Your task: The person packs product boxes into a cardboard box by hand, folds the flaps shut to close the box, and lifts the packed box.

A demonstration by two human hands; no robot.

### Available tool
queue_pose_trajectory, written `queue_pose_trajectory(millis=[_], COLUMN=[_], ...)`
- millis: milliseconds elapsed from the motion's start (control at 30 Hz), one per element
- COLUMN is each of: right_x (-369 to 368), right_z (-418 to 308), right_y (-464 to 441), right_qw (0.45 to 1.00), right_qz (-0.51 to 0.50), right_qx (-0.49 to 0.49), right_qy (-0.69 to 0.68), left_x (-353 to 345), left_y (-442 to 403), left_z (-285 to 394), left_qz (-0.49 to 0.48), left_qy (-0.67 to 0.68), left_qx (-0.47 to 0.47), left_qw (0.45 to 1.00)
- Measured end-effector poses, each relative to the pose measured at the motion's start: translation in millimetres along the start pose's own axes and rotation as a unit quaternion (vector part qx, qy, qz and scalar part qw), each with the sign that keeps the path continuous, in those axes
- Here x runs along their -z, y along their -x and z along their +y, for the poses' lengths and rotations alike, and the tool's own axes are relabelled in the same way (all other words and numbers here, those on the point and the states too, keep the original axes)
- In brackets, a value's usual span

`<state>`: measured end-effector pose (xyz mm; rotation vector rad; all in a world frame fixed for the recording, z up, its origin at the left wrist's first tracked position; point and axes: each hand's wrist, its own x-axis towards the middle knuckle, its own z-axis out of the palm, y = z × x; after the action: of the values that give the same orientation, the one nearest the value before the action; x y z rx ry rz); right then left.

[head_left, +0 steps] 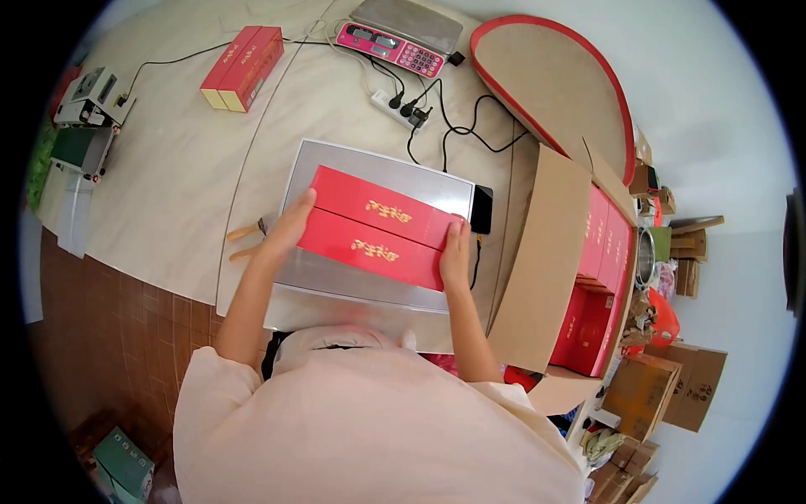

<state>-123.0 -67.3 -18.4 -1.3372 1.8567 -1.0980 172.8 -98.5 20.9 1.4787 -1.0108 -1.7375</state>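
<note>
With my left hand and my right hand, I hold a pair of red gift boxes between their short ends. Each hand is part-way open, curved around its end, with nothing else in it. The pair is above the silver metal plate in front of me; from this overhead angle I can't tell whether it rests there or is lifted just clear. To hold two loose boxes well, I should press evenly inward from both ends, keep the long sides flush and the tops level, so neither slips along the seam (smooth card offers little grip).

The boxes look long and slim, bright red, with crisp edges and gold lettering centred on each lid. I see no dents. To my right, the open cardboard carton contains similar red boxes.
</note>
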Motion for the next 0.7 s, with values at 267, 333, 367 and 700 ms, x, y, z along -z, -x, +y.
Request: queue_pose_trajectory(millis=[267, 333, 367, 700], right_x=[-3, 4, 7, -39], right_z=[-5, -20, -26, -91], right_y=[-7, -10, -14, -77], right_qw=[0.999, 0.999, 0.999, 0.963], right_qz=[-0.04, -0.022, -0.021, -0.222], right_qx=[-0.027, 0.028, 0.032, 0.142], right_qy=[-0.02, 0.003, 0.013, 0.054], left_x=[11, 18, 22, -33], left_y=[-4, 9, 18, 105], left_z=[-28, -32, -33, -82], left_qz=[0.134, 0.17, 0.197, 0.205], left_qy=[0.044, 0.062, 0.073, 0.208], left_qx=[-0.133, -0.157, -0.184, -0.116], left_qw=[0.981, 0.971, 0.96, 0.949])
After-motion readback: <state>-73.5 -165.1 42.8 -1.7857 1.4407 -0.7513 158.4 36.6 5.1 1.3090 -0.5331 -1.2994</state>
